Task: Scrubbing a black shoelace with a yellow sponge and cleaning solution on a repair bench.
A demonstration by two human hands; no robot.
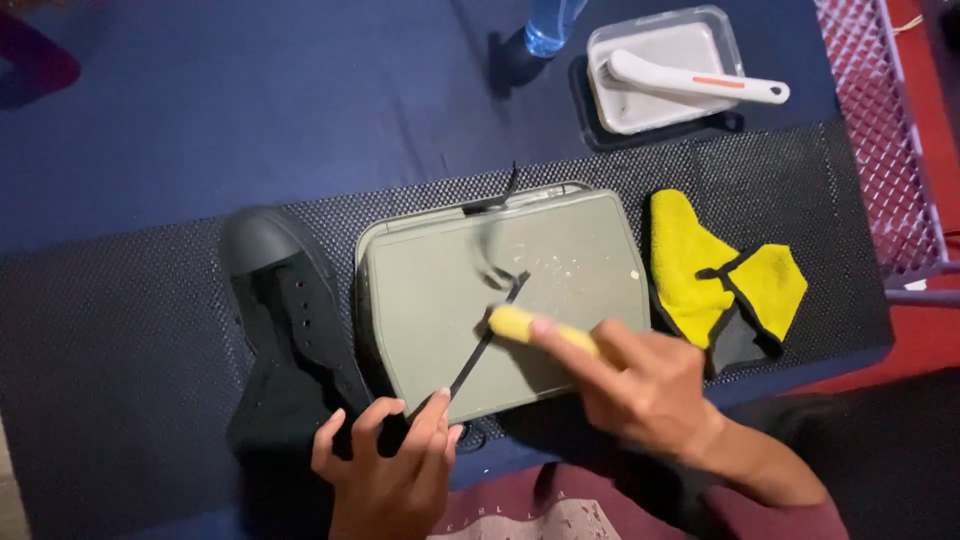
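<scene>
Shoelace (487, 340), black and flat, runs taut across the grey-green tray (560, 300), from the tray's near edge up toward its middle. At that near edge the left hand (392, 462) pinches the lace's lower end between thumb and fingers. Over the tray's middle, the right hand (640, 385) is closed around a yellow-handled brush (530, 327), its head, blurred, meeting the lace. Left of the tray, touching it, lies a black high-top shoe (285, 330) with empty eyelets, toe pointing away. Right of the tray, just beside it, sits a crumpled yellow cloth with dark edging (715, 275). Tray, shoe and cloth rest on a black mesh mat (120, 330) spread over a dark blue table surface (250, 100). Beyond the tray stand a clear rectangular container (605, 95) holding a white brush (700, 82), and a blue-tinted bottle (550, 25). Far right of the tray, a white wire rack (880, 130) stands against a red floor (935, 330).
</scene>
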